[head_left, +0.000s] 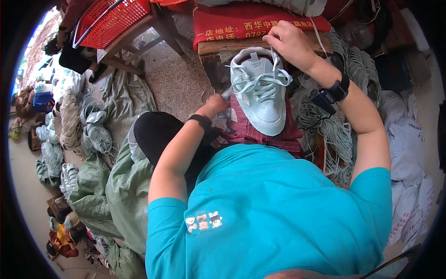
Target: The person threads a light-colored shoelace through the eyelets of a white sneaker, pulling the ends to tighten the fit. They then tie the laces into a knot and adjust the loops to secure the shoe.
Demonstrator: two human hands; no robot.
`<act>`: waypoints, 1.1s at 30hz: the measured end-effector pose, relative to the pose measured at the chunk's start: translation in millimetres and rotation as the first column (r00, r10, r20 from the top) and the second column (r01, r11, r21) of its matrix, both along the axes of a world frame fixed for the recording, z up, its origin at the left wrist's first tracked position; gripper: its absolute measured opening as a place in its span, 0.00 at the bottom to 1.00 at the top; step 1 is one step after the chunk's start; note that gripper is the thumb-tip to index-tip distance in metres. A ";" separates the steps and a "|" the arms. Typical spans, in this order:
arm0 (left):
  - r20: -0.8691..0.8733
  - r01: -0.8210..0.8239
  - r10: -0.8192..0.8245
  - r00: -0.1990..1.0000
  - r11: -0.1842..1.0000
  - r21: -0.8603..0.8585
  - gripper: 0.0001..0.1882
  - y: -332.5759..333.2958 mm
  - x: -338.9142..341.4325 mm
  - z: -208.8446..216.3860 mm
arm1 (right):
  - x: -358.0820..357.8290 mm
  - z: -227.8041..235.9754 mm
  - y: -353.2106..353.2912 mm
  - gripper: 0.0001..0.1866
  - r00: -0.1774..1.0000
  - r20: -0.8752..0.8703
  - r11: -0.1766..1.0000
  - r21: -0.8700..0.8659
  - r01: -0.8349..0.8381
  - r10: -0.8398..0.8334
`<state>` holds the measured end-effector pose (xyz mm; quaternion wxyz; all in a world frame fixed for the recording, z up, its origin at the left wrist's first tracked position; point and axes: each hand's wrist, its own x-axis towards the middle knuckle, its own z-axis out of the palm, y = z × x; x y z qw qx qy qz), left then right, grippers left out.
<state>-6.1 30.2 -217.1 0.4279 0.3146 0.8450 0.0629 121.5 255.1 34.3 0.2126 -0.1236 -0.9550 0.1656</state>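
Pale mint low-cut lace-up shoe (258,95): set toe toward the body, sole down, on a maroon pin-striped cloth (291,125), just in front of a wooden bench edge (211,48) under a red printed cover (260,15).
Flat pale mint shoelace (265,80): crossed over the tongue in slack, overlapping loops; spread to both sides of the upper.
Right hand (291,45): raised beside the heel collar; thumb and fingertips together, apparently clamped on a strand of lace.
Left hand (216,105): lowered beside the shoe, on its left; fingers curled, partly hidden; cannot tell whether closed on anything.
Lacing done: crossed through at least the lower part of the throat, as far as visible.
Lacing left: judged unfinished near the collar; upper loops loose, not yet drawn flat; no finished bow visible.
Right of the shoe: heaped pale green cords (332,144).
Upper left: red perforated plastic basket (114,23).
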 end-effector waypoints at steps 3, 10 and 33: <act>-0.160 -0.114 0.132 0.978 0.987 0.116 0.38 -5.2 5.2 -44.9 | 3.7 -2.1 -9.6 0.14 0.998 0.063 0.981 -0.189 0.034 -0.023; -0.102 0.273 -0.267 0.958 0.960 0.056 0.24 -37.3 -32.4 48.8 | 26.3 -5.8 -2.9 0.09 0.998 -0.002 0.947 -0.317 -0.053 0.055; -0.689 0.569 0.431 0.582 0.390 0.724 0.29 -76.8 27.8 229.4 | -18.4 15.1 -58.7 0.21 0.936 -0.169 0.792 -0.498 -0.353 0.310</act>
